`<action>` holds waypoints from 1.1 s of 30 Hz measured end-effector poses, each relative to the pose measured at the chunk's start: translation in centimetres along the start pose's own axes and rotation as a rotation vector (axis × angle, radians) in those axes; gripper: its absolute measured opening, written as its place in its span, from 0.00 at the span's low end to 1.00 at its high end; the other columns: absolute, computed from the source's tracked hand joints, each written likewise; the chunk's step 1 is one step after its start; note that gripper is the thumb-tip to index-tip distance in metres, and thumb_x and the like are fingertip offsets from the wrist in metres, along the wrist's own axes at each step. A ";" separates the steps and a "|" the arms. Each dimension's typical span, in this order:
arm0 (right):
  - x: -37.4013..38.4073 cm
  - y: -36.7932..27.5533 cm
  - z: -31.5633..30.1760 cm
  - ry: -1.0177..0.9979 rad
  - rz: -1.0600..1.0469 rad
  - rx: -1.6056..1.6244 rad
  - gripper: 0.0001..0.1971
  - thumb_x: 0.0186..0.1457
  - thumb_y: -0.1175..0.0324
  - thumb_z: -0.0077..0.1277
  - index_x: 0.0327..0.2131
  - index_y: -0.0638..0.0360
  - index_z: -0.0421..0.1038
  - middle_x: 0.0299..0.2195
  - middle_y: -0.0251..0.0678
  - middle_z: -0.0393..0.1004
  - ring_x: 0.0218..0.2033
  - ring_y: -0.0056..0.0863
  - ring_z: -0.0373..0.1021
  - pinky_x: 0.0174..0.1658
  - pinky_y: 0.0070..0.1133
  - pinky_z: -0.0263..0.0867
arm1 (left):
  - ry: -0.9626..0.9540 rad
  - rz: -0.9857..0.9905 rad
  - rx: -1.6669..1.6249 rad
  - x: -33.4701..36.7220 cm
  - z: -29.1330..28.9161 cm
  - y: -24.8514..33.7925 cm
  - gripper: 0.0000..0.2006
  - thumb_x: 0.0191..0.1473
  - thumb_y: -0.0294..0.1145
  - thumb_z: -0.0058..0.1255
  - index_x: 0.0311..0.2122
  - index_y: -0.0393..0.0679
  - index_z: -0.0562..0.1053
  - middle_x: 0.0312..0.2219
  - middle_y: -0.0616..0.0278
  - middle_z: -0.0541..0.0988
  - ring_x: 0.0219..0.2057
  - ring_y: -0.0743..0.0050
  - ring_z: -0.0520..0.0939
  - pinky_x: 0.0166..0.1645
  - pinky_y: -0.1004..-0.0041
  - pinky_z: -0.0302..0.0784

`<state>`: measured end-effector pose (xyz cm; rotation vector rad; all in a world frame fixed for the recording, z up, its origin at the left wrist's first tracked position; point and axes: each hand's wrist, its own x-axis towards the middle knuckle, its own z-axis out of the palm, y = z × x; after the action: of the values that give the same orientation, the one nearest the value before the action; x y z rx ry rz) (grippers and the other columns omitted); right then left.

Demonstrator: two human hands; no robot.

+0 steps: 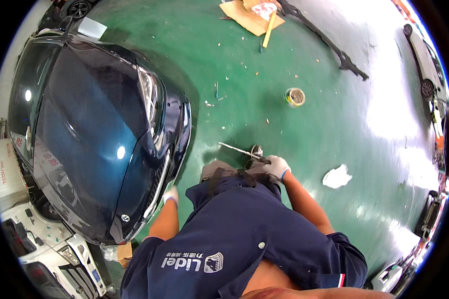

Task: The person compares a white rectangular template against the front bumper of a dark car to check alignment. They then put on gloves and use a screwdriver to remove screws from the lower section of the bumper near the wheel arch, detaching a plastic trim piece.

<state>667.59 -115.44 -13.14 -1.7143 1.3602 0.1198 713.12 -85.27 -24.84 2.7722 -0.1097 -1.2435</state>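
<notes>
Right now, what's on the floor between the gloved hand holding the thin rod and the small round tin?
Nothing but bare green floor between the right hand and the tin, in the head view.

You've got two gloved hands: left hand (171, 195), right hand (277, 167). One dark blue car (95, 134) at nine o'clock, one tin can (295, 96), one white rag (337, 177), one cardboard sheet (249, 17).

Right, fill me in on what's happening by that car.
A person in dark blue work clothes bends over beside the front of a dark blue car on a green floor. The gloved left hand is at the car's front bumper edge. The gloved right hand grips a thin metal rod out to the side. A small can, a white rag and cardboard lie on the floor nearby.
</notes>
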 end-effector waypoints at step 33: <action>84.3 -36.8 -34.5 -0.884 0.079 0.164 0.05 0.52 0.77 0.51 0.35 0.63 0.72 0.29 0.36 0.77 0.29 0.21 0.73 0.32 0.18 0.68 | -0.103 -0.407 -0.038 -1.7 7.6 57.1 0.12 0.58 0.40 0.55 0.44 0.48 0.74 0.35 0.61 0.82 0.37 0.56 0.84 0.40 0.64 0.79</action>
<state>714.95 -201.22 -20.01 -1.2208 0.7390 0.7005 704.92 -142.20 -21.70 2.7834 0.4891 -1.4516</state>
